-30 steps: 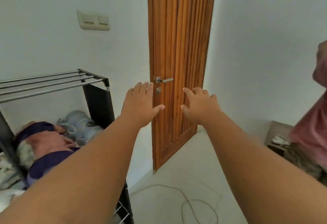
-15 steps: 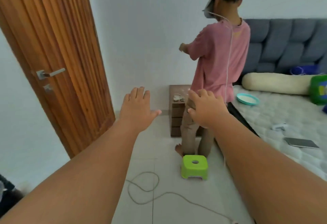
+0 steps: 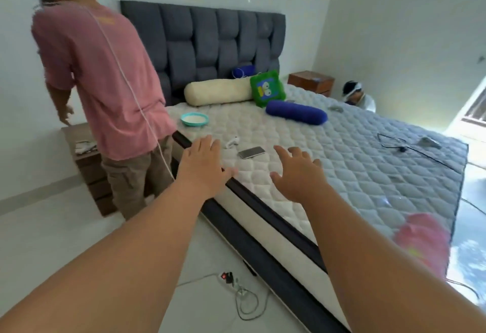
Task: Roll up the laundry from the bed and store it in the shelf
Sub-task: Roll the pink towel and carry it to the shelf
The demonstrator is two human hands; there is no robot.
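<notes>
The bed with a bare quilted mattress fills the middle and right of the head view. A blurred pink piece of laundry lies on its near right corner. My left hand hovers with spread fingers over the bed's near edge, holding nothing. My right hand is stretched out over the mattress, fingers apart and empty. The pink laundry lies well to the right of and below my right hand. The shelf is out of view.
A person in a pink shirt stands at the left beside a wooden nightstand. On the mattress lie a phone, a white controller, a teal bowl, bolsters and a green pillow. A power strip with cables lies on the floor.
My view has swung right, from the shelf and door past the standing person to the bed. Both hands stay outstretched, open and empty.
</notes>
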